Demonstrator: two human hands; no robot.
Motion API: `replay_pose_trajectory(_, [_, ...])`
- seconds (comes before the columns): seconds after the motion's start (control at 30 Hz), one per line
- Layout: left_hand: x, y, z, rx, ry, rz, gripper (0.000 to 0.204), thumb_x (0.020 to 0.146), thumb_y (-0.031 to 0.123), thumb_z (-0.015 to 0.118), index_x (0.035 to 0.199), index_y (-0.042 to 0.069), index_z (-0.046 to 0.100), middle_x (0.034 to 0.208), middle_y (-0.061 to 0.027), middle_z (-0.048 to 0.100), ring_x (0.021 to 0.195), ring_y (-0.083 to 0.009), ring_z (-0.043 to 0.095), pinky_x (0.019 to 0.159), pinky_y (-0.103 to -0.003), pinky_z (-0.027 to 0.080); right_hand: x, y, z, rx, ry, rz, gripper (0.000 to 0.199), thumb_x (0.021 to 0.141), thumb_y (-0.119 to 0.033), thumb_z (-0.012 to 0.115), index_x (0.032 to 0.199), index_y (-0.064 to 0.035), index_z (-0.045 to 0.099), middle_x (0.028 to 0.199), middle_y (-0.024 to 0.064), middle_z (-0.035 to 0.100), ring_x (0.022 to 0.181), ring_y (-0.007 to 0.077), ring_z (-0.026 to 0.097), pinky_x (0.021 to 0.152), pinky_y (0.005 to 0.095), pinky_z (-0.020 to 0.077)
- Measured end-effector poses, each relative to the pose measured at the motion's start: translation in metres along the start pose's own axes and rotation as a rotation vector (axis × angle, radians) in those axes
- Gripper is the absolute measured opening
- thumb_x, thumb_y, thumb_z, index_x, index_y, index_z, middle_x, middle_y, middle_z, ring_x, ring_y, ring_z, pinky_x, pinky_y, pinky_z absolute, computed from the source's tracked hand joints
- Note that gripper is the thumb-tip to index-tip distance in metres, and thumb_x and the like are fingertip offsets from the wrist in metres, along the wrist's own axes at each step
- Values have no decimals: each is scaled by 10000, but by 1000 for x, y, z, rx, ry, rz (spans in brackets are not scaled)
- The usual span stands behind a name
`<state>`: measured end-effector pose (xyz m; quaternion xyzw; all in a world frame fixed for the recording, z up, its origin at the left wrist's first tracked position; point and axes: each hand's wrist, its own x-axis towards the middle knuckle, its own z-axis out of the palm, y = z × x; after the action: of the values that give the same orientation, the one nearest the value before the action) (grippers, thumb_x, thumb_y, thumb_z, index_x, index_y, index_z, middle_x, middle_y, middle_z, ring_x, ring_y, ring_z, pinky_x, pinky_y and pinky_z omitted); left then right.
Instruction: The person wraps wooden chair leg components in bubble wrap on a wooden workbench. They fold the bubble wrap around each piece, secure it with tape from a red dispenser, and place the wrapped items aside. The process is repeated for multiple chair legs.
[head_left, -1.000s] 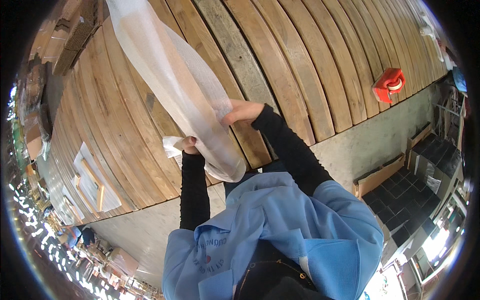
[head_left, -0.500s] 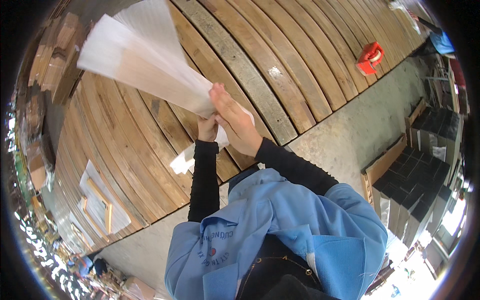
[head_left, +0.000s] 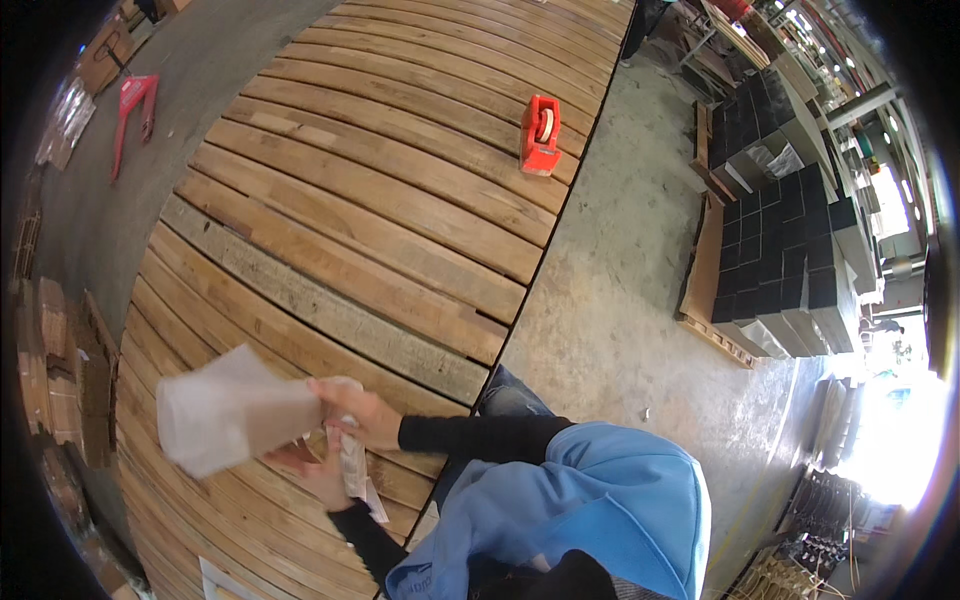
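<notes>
A thin white translucent wrapping sheet [head_left: 235, 412] is gathered between my hands. Its wide, loose end fans out to the left above the slatted wooden table. My right hand [head_left: 360, 412] grips the sheet's narrow part from above, fingers pointing left. Just below it, my left hand [head_left: 318, 474] is closed around the lower side of the same bundle. Tail ends of the sheet hang beside my left wrist, near the table's front edge. Whether something is wrapped inside I cannot make out.
A red tape dispenser [head_left: 541, 140] stands on the wooden table [head_left: 380, 200] near its right edge. Stacks of dark-topped boxes [head_left: 775, 245] sit on pallets across the concrete floor. A red pallet jack [head_left: 132, 110] is beyond the table, and flattened cardboard [head_left: 60, 340] is piled at the left.
My view has turned, so the table and tape dispenser appear rotated. The sheet's loose end looks shorter and more bunched, and both hands have shifted on it.
</notes>
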<state>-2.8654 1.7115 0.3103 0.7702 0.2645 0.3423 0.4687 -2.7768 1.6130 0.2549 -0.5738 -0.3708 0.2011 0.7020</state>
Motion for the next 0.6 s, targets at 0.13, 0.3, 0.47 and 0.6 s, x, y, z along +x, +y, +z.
replay_pose_trajectory(0.13, [10, 46, 81, 296, 469, -205, 1170, 716, 213, 932, 1527, -84, 143, 1354, -280, 559, 1318, -337, 541, 1086, -487, 473, 3, -12, 2, -45, -31, -38, 871, 876, -125, 739, 1619, -102, 284, 1620, 168, 352, 1497, 353, 342, 1222, 443, 314])
replay_pose_trajectory(0.3, [15, 12, 82, 111, 483, -348, 731, 852, 302, 862, 1265, -209, 543, 1232, -276, 670, 1084, -317, 689, 933, -418, 568, 28, 5, -75, -192, -514, -209, 750, 836, -80, 681, 1533, -49, 406, 1572, 187, 409, 1467, 370, 356, 1229, 521, 270])
replay_pose_trajectory(0.47, [12, 31, 65, 363, 307, -576, 766, 824, 292, 893, 1306, -169, 517, 1345, -265, 610, 1122, -305, 657, 948, -405, 543, 67, 78, -333, -1147, 605, 266, 1054, 749, -537, 769, 1532, 20, 335, 1516, 271, 435, 1434, 421, 379, 1182, 543, 304])
replay_pose_trajectory(0.6, [-5, -4, 39, 692, 282, -203, 799, 828, 338, 885, 1330, -162, 514, 1374, -256, 600, 1175, -324, 630, 997, -415, 521, 110, 88, -525, -1278, 1403, 463, 1350, 547, -512, 952, 1566, -53, 195, 1515, 311, 390, 1441, 470, 345, 1176, 554, 309])
